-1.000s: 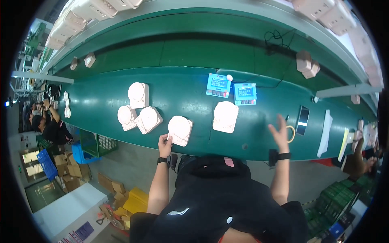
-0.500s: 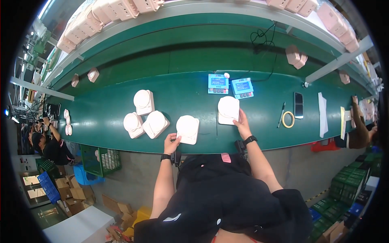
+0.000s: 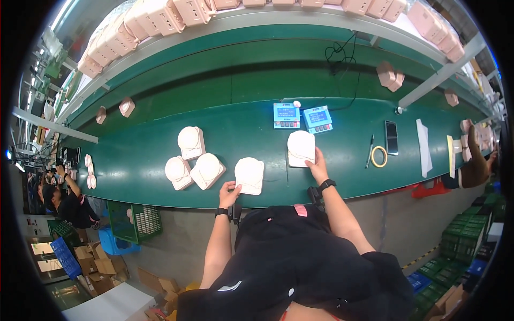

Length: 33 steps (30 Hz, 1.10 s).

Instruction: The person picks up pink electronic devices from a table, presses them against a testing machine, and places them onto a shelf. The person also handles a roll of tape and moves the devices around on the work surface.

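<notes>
My left hand [image 3: 229, 196] grips the lower left edge of a white square device with a round top [image 3: 249, 174], which rests on the green table near its front edge. My right hand [image 3: 318, 168] holds a second white device of the same kind [image 3: 301, 147] by its lower right corner, the thumb lying on its front face. Just beyond that device are two light-blue boxes with lit screens and small buttons, a left one [image 3: 286, 115] and a right one [image 3: 318, 119]. Three more white devices [image 3: 207, 169] stand close together to the left of my left hand.
On the right lie a pen [image 3: 370, 152], a yellow ring [image 3: 378, 157], a phone [image 3: 391, 138] and a white strip [image 3: 424, 148]. A shelf with pink boxes [image 3: 160, 20] runs overhead. Black cables [image 3: 341, 52] hang at the back. Other people work at both ends; a green crate [image 3: 135, 220] stands below.
The whole view has shifted slightly, with the table edge lower in the picture. Both hands keep their hold on the same two white devices.
</notes>
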### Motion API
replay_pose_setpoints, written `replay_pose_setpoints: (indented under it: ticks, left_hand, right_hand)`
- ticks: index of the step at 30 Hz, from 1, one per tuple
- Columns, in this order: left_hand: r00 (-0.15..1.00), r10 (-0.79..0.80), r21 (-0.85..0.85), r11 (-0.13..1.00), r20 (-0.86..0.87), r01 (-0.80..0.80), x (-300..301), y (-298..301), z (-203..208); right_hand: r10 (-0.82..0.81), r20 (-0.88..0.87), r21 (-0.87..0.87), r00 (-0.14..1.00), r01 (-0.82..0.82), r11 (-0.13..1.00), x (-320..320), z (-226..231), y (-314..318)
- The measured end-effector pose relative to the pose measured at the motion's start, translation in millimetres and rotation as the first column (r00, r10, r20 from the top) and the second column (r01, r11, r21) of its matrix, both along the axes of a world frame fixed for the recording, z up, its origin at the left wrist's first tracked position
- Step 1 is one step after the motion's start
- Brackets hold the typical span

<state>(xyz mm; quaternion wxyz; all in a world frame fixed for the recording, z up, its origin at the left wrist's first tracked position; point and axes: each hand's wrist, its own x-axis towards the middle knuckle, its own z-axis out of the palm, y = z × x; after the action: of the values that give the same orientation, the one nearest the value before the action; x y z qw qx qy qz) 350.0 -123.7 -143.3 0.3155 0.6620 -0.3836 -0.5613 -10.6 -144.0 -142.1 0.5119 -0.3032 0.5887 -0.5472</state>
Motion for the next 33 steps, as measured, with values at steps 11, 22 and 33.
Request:
replay_pose_setpoints:
  ticks: [11, 22, 33]
  left_hand:
    - [0.998, 0.013, 0.000, 1.000, -0.058, -0.013, -1, -2, 3]
    - [0.995, 0.004, 0.017, 1.000, -0.101, -0.002, 0, -4, 1]
    - [0.998, -0.037, -0.016, 0.999, -0.047, 0.037, 4, -3, -4]
  right_hand:
    - [-0.015, -0.215, 0.059, 0.977, 0.028, 0.998, 7, -6, -5]
    - [-0.026, -0.320, 0.037, 0.947, 0.040, 0.998, 7, -12, -3]
    - [0.074, -0.892, 0.153, 0.445, 0.144, 0.978, 58, 46, -15]
